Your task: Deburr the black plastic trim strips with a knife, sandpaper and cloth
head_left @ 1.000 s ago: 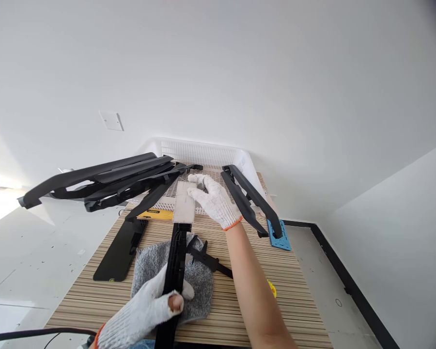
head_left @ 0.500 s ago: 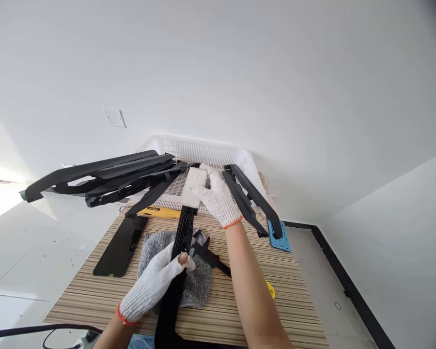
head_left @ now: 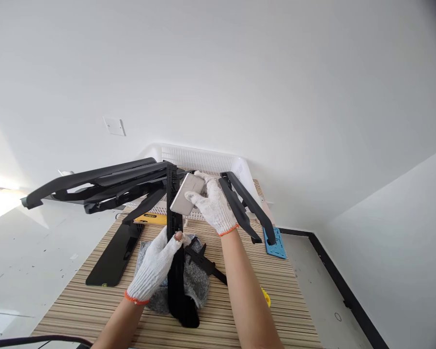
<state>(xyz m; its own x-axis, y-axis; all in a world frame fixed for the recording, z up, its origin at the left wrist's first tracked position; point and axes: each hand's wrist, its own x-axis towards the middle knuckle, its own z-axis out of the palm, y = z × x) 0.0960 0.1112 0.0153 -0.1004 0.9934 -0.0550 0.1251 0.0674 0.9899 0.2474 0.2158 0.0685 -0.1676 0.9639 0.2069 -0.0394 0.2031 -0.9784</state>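
My left hand [head_left: 154, 267], in a white knit glove with an orange cuff, is closed around a long black plastic trim piece [head_left: 175, 278]. That piece runs lengthwise away from me, its curved end low over the table and ribs along its upper part. In my gloved right hand [head_left: 214, 203] is a flat, pale rectangular block [head_left: 187, 194] with rounded corners, thumb across its face. The block is tilted beside the trim piece's upper part; whether they touch I cannot tell. A grey cloth [head_left: 198, 281] lies underneath, with a black caliper [head_left: 203, 262] on it.
A white plastic basket [head_left: 244, 169] stands against the wall, several black trim pieces [head_left: 105, 177] jutting out left and two more trim pieces [head_left: 241, 203] right. A black flat panel [head_left: 112, 254], a yellow-handled tool [head_left: 150, 219] and a blue perforated plate [head_left: 276, 245] lie on the striped table [head_left: 276, 320].
The trim piece has swung more upright, its top now left of the pale block and its curved end turned. The pale block has tilted in my right hand, away from the trim piece's end.
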